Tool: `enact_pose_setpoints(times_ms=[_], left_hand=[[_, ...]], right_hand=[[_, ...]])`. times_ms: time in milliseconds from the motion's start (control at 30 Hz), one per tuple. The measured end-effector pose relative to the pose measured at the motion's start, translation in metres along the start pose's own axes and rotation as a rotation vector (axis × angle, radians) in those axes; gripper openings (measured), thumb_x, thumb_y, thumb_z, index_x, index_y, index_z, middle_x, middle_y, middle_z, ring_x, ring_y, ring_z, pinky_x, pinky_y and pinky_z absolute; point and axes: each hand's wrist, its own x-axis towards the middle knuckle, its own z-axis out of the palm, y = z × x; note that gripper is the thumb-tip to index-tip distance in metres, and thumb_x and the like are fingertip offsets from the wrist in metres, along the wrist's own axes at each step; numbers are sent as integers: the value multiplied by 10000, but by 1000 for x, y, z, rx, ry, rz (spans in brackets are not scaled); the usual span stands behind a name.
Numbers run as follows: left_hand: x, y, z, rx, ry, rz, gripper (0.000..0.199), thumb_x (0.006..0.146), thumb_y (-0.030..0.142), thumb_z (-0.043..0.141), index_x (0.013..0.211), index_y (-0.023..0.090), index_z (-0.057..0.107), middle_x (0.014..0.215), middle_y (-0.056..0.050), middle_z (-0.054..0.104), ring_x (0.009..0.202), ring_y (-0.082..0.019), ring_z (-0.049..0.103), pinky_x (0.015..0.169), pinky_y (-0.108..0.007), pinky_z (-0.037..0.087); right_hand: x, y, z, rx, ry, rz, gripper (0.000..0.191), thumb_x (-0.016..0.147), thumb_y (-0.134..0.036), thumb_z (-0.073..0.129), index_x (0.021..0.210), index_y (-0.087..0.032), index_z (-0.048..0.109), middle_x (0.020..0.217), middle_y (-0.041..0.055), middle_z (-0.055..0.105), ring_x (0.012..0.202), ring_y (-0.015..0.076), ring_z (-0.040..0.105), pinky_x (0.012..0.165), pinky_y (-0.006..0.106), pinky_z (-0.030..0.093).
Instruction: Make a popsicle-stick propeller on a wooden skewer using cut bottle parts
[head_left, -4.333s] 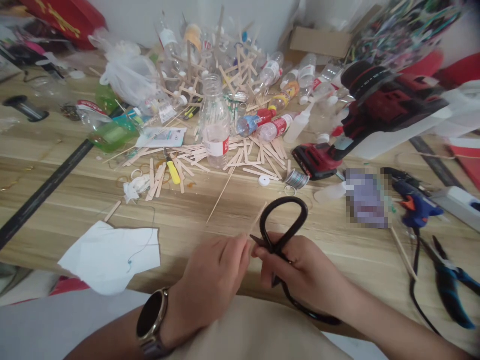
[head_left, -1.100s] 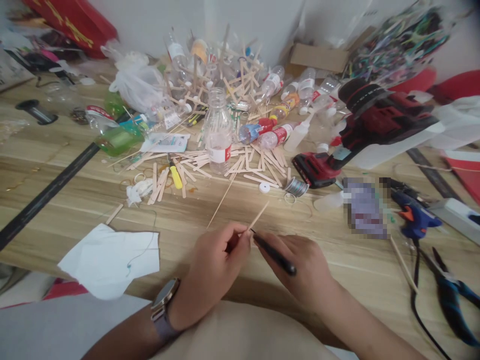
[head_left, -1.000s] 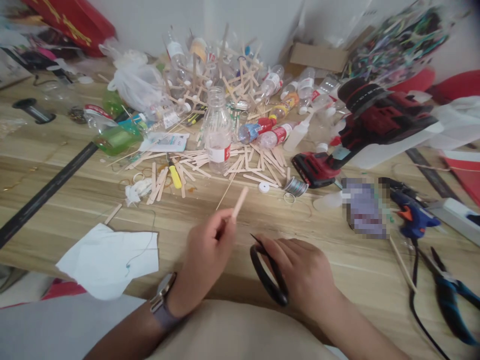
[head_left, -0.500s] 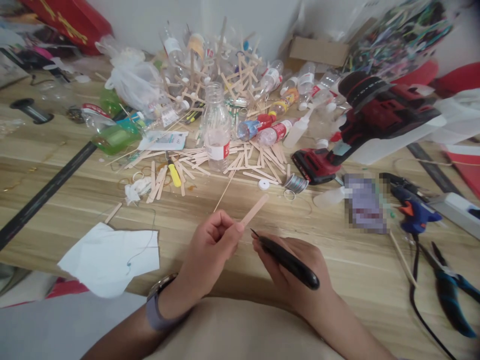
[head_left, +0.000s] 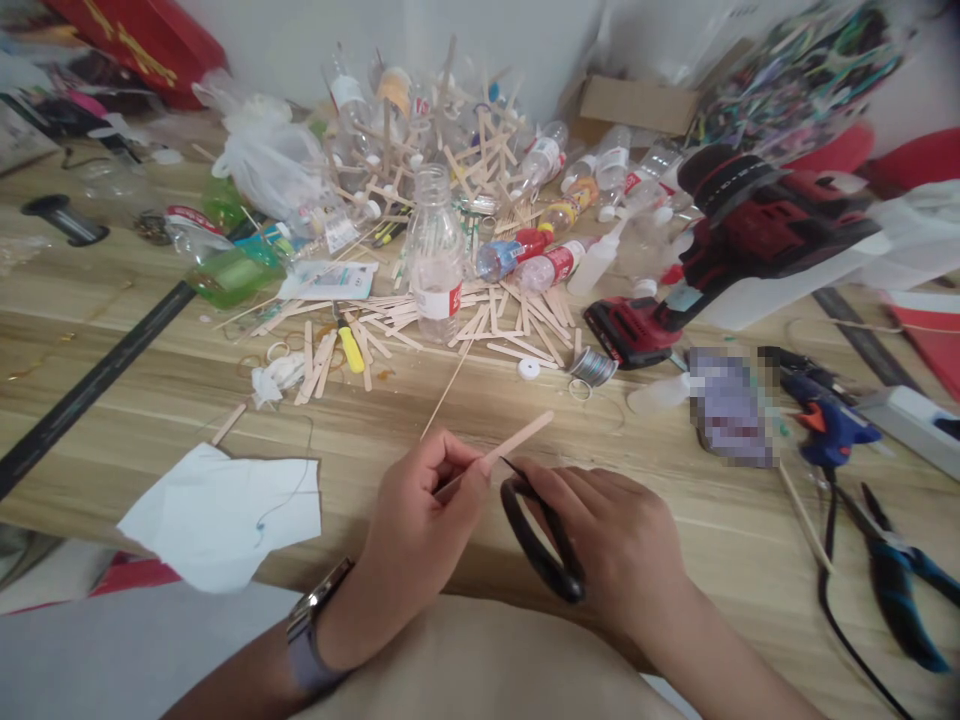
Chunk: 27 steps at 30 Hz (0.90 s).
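My left hand (head_left: 431, 520) is closed around a flat wooden craft stick (head_left: 521, 440), pinched between thumb and forefinger. The stick's rounded end points up and to the right. In my right hand (head_left: 615, 540) is a pair of black-handled scissors (head_left: 566, 560); one large handle loop shows, and the other is hidden by the fingers. Their thin dark tip lies close by the stick near my left thumb. Whether tip and stick touch, I cannot tell. A clear plastic bottle (head_left: 435, 250) stands upright beyond both hands.
Loose craft sticks (head_left: 540, 325) and bottles cover the back of the table. On the right are a red cordless drill (head_left: 652, 320), a blue glue gun (head_left: 832, 420) and pliers (head_left: 896, 590). White paper (head_left: 225, 520) with thread lies left, near a yellow-handled tool (head_left: 349, 350).
The craft stick has tilted flatter and shifted slightly right and down. My right hand has turned, so the scissors' handle loop now shows, and their tip is closer to the stick.
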Motion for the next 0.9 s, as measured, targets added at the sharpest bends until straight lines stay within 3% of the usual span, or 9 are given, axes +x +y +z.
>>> enact_pose_setpoints(times_ms=[200,667,900], left_hand=[[-4,1,0,42,17,58,215,912,344,547,759,194,558,649,31,624,587,-109,591,529,-198,442],[-9,5,-1,131,23,132,113,865,237,600,765,207,558,673,52,657,575,-103,600,510,-189,431],[-9,8,-2,338,-21,169,124,902,263,534,822,215,616,708,24,688,631,-141,603,544,-228,424]], right_hand=[[2,3,-9,-169,-8,-100,320,901,-43,365,1015,-111,656,689,32,704,549,143,580,511,299,365],[6,1,-17,-261,-38,-159,325,902,-40,344,1008,-108,644,661,27,675,533,145,554,522,307,327],[9,5,-25,-340,-45,-213,343,877,-16,354,998,-110,661,670,33,686,533,142,559,546,319,311]])
